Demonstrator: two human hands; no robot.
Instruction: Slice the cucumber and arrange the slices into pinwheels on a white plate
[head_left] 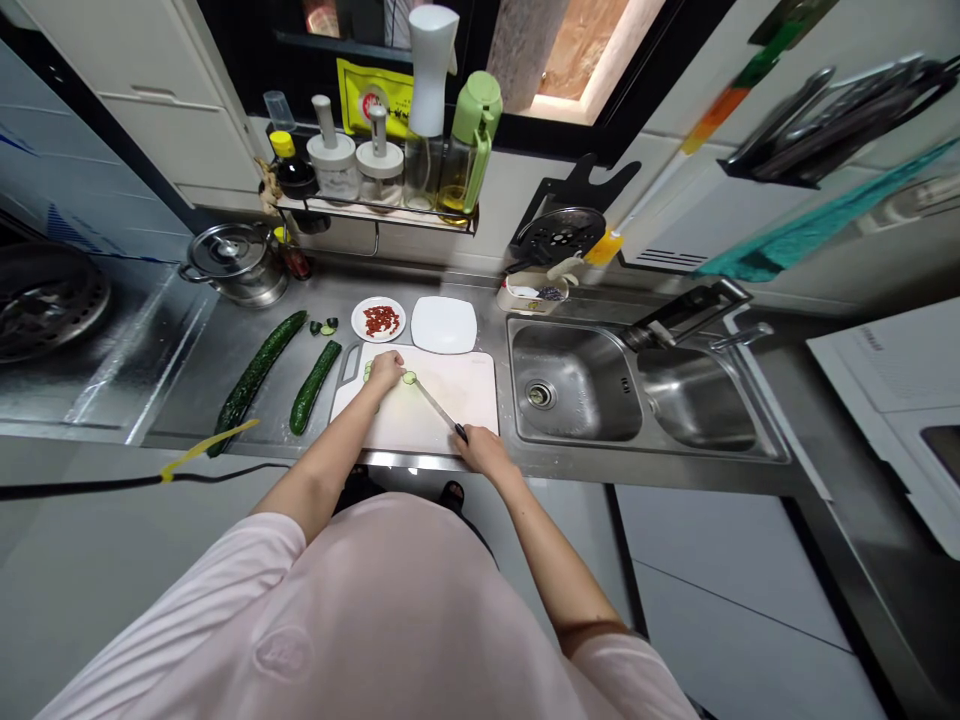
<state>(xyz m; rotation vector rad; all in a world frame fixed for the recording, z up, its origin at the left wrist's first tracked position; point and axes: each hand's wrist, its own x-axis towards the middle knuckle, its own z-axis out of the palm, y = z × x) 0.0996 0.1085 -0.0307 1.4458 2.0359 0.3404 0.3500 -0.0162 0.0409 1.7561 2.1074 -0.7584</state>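
My right hand (486,452) is wrapped round the black handle of a kitchen knife (439,406). Its blade slants up and left across the white cutting board (457,400), the tip at a pale green cucumber slice (409,378). My left hand (386,371) is over the upper left of the board, fingers curled and closed; what they hold, if anything, is hidden. Other cucumber slices (367,371) show partly beside that hand. Left of the board lie a shorter cucumber (314,388) and a longer one (259,375), with small cut ends (328,327) above them.
Behind the board stand a plate of chopped red pieces (379,301) and a white square plate (444,325). A double sink (577,385) is at the right, a lidded pot (236,265) at back left. Bottles stand on a wall shelf (382,207) above.
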